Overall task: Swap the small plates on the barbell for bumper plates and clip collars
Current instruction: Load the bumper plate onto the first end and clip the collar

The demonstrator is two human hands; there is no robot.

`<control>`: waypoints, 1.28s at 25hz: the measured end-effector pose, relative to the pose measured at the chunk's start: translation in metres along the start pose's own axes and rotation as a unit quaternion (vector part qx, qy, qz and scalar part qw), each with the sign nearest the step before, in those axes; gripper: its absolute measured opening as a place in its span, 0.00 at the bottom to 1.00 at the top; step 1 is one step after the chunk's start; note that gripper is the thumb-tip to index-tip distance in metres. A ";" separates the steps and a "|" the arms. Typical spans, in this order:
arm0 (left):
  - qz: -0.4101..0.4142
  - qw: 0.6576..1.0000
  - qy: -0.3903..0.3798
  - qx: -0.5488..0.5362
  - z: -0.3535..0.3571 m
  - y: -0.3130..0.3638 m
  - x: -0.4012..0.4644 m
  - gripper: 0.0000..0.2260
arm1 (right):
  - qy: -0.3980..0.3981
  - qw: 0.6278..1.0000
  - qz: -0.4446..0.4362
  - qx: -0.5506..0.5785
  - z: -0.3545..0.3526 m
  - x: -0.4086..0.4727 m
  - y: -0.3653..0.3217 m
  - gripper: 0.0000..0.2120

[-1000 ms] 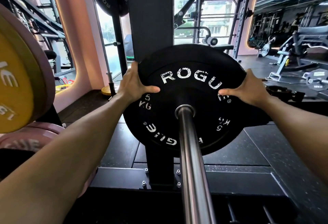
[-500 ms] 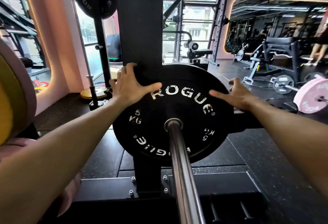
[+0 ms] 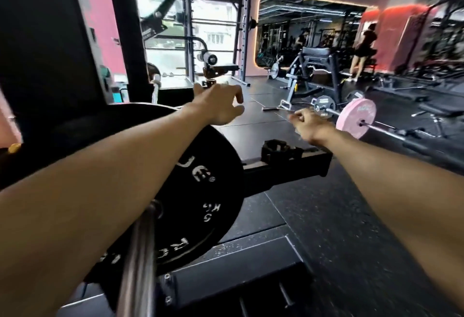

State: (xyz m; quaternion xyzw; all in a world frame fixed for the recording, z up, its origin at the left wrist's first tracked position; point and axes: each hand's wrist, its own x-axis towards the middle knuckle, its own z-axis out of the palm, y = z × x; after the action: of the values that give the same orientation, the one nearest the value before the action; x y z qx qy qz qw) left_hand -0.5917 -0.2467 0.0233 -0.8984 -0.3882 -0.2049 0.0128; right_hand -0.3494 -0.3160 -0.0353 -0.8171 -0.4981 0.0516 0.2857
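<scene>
A black 5 kg Rogue bumper plate (image 3: pixel 200 191) sits on the steel barbell sleeve (image 3: pixel 136 266), which runs toward me at the lower left. My left hand (image 3: pixel 221 105) hovers past the plate's top right rim, off it, fingers apart and empty. My right hand (image 3: pixel 307 126) is further right, loosely curled, holding nothing that I can see. Two black clip collars (image 3: pixel 281 152) rest on the rack's black floor beam (image 3: pixel 288 171), below and between my hands. My left forearm hides part of the plate's face.
A black rack upright (image 3: pixel 47 48) stands at the left. On the rubber floor to the right lies another barbell with a pink plate (image 3: pixel 356 117). Benches and machines stand beyond it, and a person stands by the mirror (image 3: pixel 362 50).
Both hands have come off the bumper plate and moved right. My view has swung right, so the plate now sits at the lower left and the collars have come into sight.
</scene>
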 end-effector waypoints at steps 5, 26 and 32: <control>0.023 0.986 -0.162 -0.025 0.103 0.051 0.046 0.21 | -0.046 0.995 0.017 -0.085 0.029 0.032 0.062 0.24; -0.011 0.992 -0.058 -0.112 0.102 0.073 -0.111 0.12 | -0.043 0.990 -0.136 -0.007 0.035 -0.110 0.075 0.06; -0.055 0.978 -0.057 -0.195 0.033 0.063 -0.258 0.04 | -0.131 0.967 -0.187 0.112 0.018 -0.243 0.014 0.11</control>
State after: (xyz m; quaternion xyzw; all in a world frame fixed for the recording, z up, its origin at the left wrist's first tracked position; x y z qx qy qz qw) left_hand -0.6942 -0.4630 -0.0960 -0.8714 -0.3894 -0.2250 -0.1958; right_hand -0.4660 -0.5181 -0.1058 -0.6585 -0.6661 0.1596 0.3118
